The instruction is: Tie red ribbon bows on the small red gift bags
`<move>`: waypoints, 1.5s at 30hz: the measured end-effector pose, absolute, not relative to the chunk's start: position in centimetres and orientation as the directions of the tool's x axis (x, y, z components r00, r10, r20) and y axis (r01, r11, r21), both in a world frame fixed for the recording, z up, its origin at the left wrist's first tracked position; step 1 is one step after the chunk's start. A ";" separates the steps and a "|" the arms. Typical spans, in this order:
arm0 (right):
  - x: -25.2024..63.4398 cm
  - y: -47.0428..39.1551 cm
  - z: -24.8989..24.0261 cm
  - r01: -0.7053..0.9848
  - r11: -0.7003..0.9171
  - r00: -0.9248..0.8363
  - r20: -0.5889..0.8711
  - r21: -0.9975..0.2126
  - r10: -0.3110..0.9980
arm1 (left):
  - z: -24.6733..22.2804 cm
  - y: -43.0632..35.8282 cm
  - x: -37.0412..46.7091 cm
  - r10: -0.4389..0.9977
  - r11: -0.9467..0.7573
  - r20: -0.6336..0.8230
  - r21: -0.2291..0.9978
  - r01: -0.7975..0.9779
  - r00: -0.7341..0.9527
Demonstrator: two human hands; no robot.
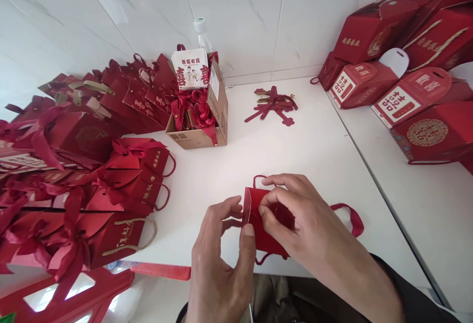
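A small red paper gift box (265,236) with dark red cord handles lies near the table's front edge, between my hands. My left hand (223,256) grips its left side, the thumb on the near face and the fingers at the raised edge. Over the top of the box, my right hand (308,217) is closed in a pinch of thumb and forefinger; what lies between the fingertips is too small or hidden to make out. This hand covers much of the box's right part. A dark red ribbon (353,219) loops out on the table just right of the box.
Several red gift boxes with bows (121,190) crowd the left side. A cardboard box (195,138) holds red ribbons and printed cards (191,69). Loose red strips (275,103) lie farther back. More red boxes (364,84) stand right, beyond a table seam. A bottle (201,32) stands by the wall.
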State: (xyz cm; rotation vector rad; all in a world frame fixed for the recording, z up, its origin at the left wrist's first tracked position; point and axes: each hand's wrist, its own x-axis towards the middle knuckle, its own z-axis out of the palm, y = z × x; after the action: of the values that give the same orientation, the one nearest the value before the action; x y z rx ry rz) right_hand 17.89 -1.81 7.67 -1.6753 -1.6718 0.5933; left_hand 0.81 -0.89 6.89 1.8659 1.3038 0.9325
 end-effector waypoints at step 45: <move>24.9 -8.7 3.8 0.543 -0.264 0.159 -0.211 -0.797 0.964 | 2.5 6.6 -4.8 0.852 0.244 -0.290 0.957 -0.159 -0.436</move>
State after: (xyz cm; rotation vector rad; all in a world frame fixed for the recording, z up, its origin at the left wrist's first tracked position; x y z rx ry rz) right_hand 24.89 -8.66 3.75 -1.8837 -1.4276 0.9807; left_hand -4.81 6.56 2.49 0.6646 1.5826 1.3613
